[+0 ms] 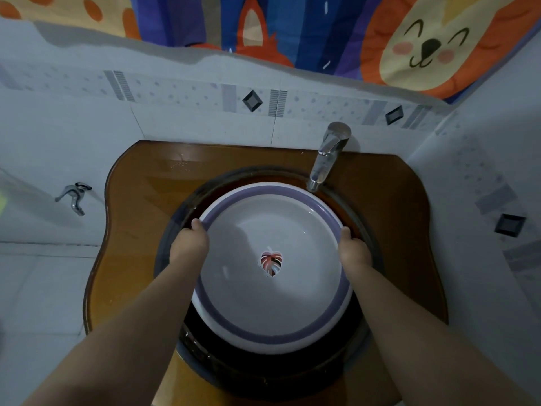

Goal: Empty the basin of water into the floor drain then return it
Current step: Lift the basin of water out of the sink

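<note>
Both hands on basin rim, basin in sink: start or end unclear.

My left hand [188,244] and right hand [354,250] are well apart, each clamped on opposite sides of the basin [272,288], thumbs over the rim. It sits inside the sink [363,230] in the counter [140,206], far edge just beside the tap [323,159]. I think faint water shows inside, so emptying likely not done; drain not in view.
</note>
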`<state>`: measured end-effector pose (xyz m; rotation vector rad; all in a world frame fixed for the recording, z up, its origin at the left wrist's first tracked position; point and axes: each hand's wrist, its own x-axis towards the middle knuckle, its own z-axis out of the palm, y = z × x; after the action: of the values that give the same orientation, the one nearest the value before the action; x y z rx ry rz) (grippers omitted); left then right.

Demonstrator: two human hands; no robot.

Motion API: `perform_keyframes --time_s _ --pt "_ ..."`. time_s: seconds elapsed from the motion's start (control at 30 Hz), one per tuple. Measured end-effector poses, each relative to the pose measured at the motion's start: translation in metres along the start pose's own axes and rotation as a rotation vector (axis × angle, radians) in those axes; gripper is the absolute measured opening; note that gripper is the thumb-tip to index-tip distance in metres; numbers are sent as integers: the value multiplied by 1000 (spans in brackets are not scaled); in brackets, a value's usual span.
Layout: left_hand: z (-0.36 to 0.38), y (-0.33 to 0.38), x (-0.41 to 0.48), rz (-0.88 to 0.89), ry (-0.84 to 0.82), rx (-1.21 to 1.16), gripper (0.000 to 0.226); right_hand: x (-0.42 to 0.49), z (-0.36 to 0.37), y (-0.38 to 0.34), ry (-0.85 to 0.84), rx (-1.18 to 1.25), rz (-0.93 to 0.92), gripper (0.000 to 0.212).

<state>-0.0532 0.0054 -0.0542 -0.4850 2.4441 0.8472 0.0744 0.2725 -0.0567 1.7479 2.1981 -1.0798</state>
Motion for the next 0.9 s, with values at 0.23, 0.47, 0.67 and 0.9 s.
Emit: perform_keyframes --time_s 0.23,0.47,0.67,0.9 --pt "-6 5 -6 -31 -12 2 62 0 2 4 53 -52 -59 66" --pt "-14 10 -10 -103 -53 -68 65 -4 0 6 41 -37 -101 67" --pt "-22 7 -19 -103 -42 -147 56 -11 -15 1 77 -27 -138 61" --pt "-42 -1 -30 -93 -56 -225 49 -20 -26 1 -26 113 -36 53"
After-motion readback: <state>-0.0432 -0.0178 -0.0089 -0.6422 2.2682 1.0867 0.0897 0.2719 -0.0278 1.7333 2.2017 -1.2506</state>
